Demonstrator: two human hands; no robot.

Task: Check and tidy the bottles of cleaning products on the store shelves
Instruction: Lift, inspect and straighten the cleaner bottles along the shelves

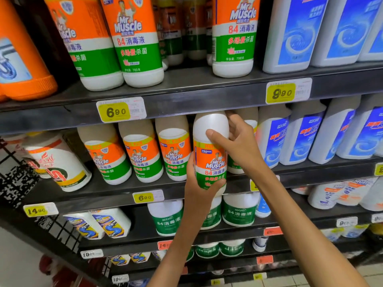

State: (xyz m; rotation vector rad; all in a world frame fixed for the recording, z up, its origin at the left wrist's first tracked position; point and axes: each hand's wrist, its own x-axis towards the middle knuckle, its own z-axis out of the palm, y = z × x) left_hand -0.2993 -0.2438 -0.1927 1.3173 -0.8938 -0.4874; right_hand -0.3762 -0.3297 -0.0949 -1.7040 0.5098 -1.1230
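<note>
Both hands grasp the disinfectant bottle [210, 154], left hand [199, 189] low, right hand [236, 141] high; best slid back upright, label forward, beside its row-mates [174, 150].

Dark metal shelving [186, 94] carries yellow price tags [116, 111] above a pale tiled floor [310, 280].

The bottle [210, 154] at the centre is smooth white plastic, its shoulder matt, wrapped in a glossy orange and green label. At ten o'clock, the orange tub [22, 65] is shiny plastic with a ribbed rim. The shelf edge [186, 104] is dark, matt metal carrying glossy paper price tags [121, 109].
</note>
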